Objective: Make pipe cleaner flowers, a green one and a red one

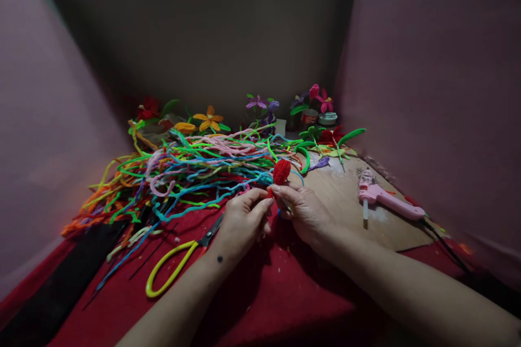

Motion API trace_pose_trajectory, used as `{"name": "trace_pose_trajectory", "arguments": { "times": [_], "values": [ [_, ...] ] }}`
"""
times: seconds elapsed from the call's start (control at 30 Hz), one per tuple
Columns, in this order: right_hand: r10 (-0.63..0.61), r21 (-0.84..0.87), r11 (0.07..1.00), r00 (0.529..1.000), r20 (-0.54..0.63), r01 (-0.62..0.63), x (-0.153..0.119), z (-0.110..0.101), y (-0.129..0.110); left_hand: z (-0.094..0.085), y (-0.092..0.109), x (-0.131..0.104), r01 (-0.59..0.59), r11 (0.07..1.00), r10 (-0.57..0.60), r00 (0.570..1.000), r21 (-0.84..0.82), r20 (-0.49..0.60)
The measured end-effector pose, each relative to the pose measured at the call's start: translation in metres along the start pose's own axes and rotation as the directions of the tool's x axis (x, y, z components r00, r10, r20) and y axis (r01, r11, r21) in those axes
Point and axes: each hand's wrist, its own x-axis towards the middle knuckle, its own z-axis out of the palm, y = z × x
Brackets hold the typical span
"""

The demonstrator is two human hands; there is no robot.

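A red fuzzy pipe-cleaner flower bud [281, 172] stands upright above my fingertips, in front of the pile of pipe cleaners. My right hand [305, 209] pinches it at its base between thumb and fingers. Close against it, my left hand [248, 214] has thumb and forefinger pinched at the bud's lower end. The exact grip of the left fingertips is too small to make out fully. Beside my left wrist lie scissors with yellow handles [171, 268], their blades partly hidden by my hand.
A heap of colourful pipe cleaners [203, 162] spreads across the left and middle. At right, a pink glue gun [391, 203] with a cord lies on a brown board [334, 200]. Finished flowers [209, 118] and a small jar [328, 119] line the back. Red cloth [277, 298] covers the table.
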Motion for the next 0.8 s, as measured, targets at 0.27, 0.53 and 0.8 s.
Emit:
{"name": "trace_pose_trajectory", "arguments": {
  "times": [0.27,0.53,0.8],
  "values": [
    [0.019,0.024,1.000,0.999,-0.027,-0.018,-0.004,0.004,-0.003,0.000,-0.006,0.001,-0.165,0.969,0.185,0.978,0.182,-0.099],
    [0.017,0.067,0.998,1.000,-0.019,-0.015,-0.005,0.006,-0.002,0.002,-0.009,0.000,-0.201,0.923,0.255,0.958,0.328,-0.129],
    [-0.022,0.077,0.997,1.000,-0.014,0.023,-0.008,0.009,0.000,0.007,-0.021,0.001,-0.333,0.572,0.535,0.844,0.749,-0.033]
  ]
}}
